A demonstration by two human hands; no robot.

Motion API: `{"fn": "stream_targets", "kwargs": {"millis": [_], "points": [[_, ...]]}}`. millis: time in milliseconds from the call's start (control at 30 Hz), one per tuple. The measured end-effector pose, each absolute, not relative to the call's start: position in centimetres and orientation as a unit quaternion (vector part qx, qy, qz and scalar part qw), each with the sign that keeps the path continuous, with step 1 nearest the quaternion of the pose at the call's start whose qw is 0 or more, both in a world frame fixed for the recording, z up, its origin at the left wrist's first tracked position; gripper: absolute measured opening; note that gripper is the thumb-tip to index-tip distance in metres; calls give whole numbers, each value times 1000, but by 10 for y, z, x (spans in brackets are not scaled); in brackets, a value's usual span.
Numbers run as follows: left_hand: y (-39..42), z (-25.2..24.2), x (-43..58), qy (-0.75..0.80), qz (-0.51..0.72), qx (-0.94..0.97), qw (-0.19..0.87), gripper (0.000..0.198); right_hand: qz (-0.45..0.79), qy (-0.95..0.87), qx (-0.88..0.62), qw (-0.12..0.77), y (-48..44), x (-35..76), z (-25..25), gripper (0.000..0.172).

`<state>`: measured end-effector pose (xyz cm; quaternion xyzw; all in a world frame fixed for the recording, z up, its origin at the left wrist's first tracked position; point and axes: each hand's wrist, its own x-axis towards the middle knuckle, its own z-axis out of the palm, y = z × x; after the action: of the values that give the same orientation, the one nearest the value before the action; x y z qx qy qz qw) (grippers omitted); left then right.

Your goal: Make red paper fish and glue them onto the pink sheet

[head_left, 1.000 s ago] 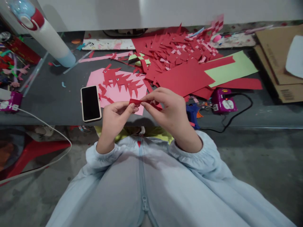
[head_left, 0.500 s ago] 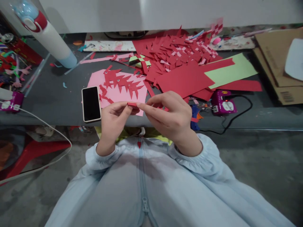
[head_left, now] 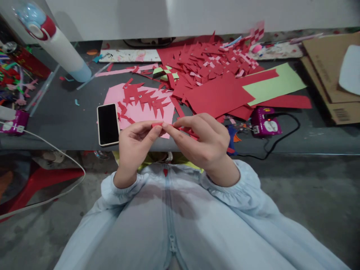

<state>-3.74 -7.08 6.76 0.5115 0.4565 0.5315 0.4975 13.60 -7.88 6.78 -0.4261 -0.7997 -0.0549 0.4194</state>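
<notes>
Between my two hands is a small folded piece of red paper, held just above the table's front edge. My left hand pinches it between thumb and fingers. The thumb and index finger of my right hand close on its right end, so most of the piece is hidden. Just beyond my hands, a pink paper sheet lies flat, bearing folded red paper shapes with spiky edges and small eye stickers. A phone with a dark screen rests left of my left hand.
A large heap of red paper pieces covers the back middle. Red sheets and a light green sheet lie before it. A purple power adapter, cardboard, a white bottle and a red can stand around.
My right hand has lowered slightly, and its fingertips have closed in on the red paper beside my left thumb. Less of the paper shows now.
</notes>
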Motion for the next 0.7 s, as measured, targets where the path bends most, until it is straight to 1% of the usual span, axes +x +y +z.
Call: {"fn": "stream_targets", "kwargs": {"millis": [67, 167, 267, 333, 400, 433, 533, 600, 700], "points": [[-71, 69, -37, 468, 535, 512, 483, 23, -76, -803, -427, 408, -79, 136, 67, 28], [-71, 68, -36, 471, 541, 515, 469, 22, -67, -802, -433, 406, -79, 136, 64, 29], [-68, 65, -35, 470, 561, 513, 448, 20, -35, -795, -426, 432, -78, 133, 61, 26], [-67, 63, -34, 474, 577, 510, 426, 19, -12, -789, -415, 454, -78, 130, 61, 21], [-65, 61, -33, 482, 581, 515, 407, 19, 25, -780, -415, 468, -78, 127, 62, 15], [-64, 61, -33, 486, 578, 520, 400, 20, 52, -772, -424, 471, -78, 126, 63, 14], [-63, 60, -34, 493, 563, 531, 398, 20, 131, -730, -462, 487, -77, 124, 65, 20], [-63, 60, -34, 490, 558, 531, 408, 19, 166, -707, -476, 497, -75, 124, 65, 19], [-62, 59, -35, 485, 556, 530, 418, 17, 213, -704, -471, 487, -72, 126, 61, 19]]}}
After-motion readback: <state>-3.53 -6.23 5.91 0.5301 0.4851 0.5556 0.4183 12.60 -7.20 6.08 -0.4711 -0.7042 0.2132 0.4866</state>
